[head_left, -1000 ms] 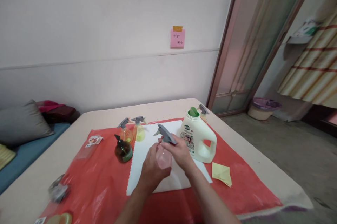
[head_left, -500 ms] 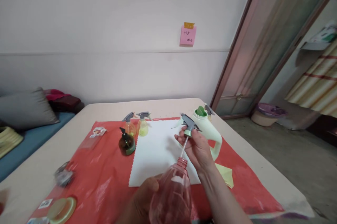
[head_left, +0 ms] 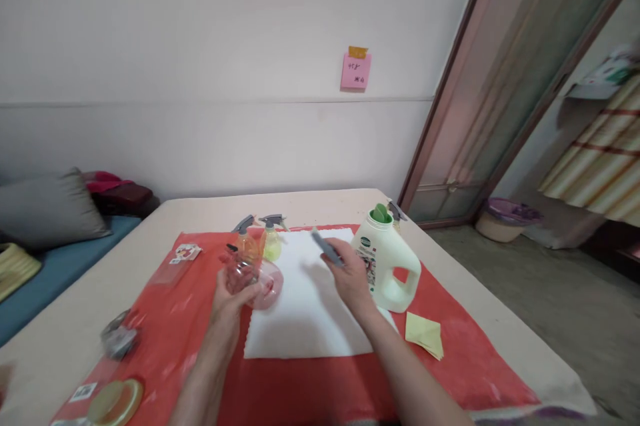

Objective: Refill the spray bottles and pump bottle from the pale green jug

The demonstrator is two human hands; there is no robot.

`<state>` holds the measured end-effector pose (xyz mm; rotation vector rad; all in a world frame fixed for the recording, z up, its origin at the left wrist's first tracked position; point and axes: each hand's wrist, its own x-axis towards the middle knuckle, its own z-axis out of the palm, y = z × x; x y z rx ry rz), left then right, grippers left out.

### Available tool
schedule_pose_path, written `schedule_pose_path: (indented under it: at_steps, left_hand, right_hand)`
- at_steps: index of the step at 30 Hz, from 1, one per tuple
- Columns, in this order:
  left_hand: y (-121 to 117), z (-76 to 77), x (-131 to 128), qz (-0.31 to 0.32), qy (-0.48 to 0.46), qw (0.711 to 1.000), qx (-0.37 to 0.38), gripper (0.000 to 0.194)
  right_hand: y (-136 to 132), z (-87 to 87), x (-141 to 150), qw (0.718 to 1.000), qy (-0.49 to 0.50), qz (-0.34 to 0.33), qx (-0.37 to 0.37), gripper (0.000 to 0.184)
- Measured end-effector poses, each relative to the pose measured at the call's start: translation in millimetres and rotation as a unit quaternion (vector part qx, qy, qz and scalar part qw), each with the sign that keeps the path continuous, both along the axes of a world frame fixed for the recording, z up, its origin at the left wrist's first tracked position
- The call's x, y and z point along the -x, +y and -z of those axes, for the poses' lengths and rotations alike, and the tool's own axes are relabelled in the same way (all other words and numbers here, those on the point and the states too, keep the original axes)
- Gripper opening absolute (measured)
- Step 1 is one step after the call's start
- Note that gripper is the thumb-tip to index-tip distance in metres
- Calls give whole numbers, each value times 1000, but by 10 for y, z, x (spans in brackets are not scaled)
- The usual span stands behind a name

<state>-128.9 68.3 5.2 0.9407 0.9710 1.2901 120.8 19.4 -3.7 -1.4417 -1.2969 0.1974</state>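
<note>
My left hand (head_left: 231,293) is closed round a clear pink bottle (head_left: 260,279) with its top off, holding it over the left edge of the white cloth (head_left: 310,319). My right hand (head_left: 350,276) is closed on the grey trigger spray head (head_left: 327,247), held above the cloth just left of the white detergent jug (head_left: 387,259). Two small spray bottles, one orange (head_left: 245,239) and one yellow (head_left: 273,239), stand behind the pink bottle. A dark brown bottle is mostly hidden behind my left hand.
A red sheet (head_left: 440,353) covers the beige table (head_left: 310,203). A folded yellow paper (head_left: 424,334) lies right of the cloth. A round lid (head_left: 113,403) and a grey object (head_left: 117,339) sit at the front left. A blue bench with cushions (head_left: 55,209) is left.
The spray head came off the pink bottle. My left hand carried the bottle away from the camera to the left, down toward the small bottles; my right hand lowered the spray head beside the jug.
</note>
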Motion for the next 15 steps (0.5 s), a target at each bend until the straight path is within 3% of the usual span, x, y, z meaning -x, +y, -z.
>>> schedule_pose_path:
  at_steps: [4, 7, 11, 15]
  left_hand:
    - [-19, -19, -63, -17, -28, 999, -5, 69]
    - [2, 67, -116, -19, -21, 1000, -9, 75]
    - [19, 143, -163, -6, -8, 1000, -1, 84]
    - [14, 173, -191, 3, -12, 1000, 3, 82]
  right_hand:
    - [511, 457, 206, 992, -47, -35, 112, 16]
    - [653, 693, 245, 980, -38, -49, 189, 30]
    - [461, 803, 178, 979, 22, -20, 201, 38]
    - [-82, 760, -20, 977, 148, 97, 118, 49]
